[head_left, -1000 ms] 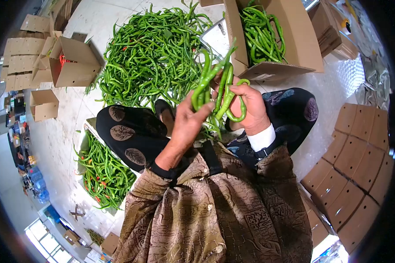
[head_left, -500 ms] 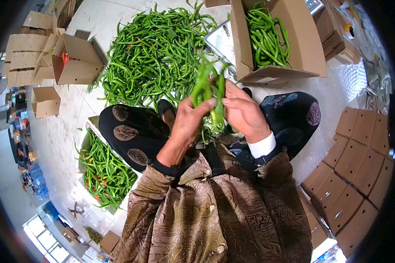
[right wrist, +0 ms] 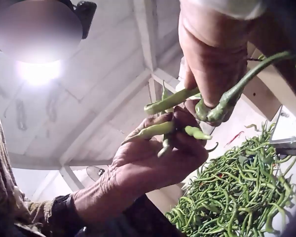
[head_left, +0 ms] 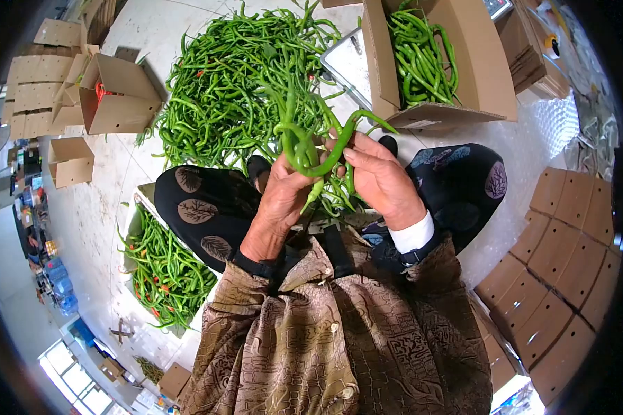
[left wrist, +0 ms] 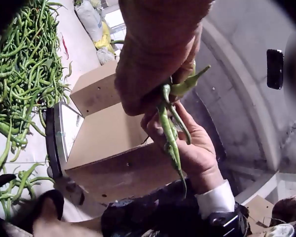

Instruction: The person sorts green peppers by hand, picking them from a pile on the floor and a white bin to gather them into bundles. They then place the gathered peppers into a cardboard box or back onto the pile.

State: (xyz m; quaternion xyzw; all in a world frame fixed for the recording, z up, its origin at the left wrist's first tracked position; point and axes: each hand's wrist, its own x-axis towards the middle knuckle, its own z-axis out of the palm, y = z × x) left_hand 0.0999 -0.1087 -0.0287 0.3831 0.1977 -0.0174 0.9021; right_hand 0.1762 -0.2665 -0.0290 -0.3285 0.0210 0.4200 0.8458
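In the head view my left hand grips a bunch of long green chili peppers above the lap. Facing it, my right hand holds a curved green chili pepper that loops across toward the bunch. Pepper ends poke out between the left fingers in the right wrist view, where the right hand is close above with a long pepper. Thin peppers hang below the left hand in the left wrist view.
A wide heap of green peppers lies on the floor ahead. At the right, an open carton with peppers stands beside a metal-topped platform. A crate of peppers sits by the left knee, and stacked cartons are at the far right.
The left hand with its bunch has shifted slightly left and down, away from the right hand. A curved pepper now stretches between the hands.
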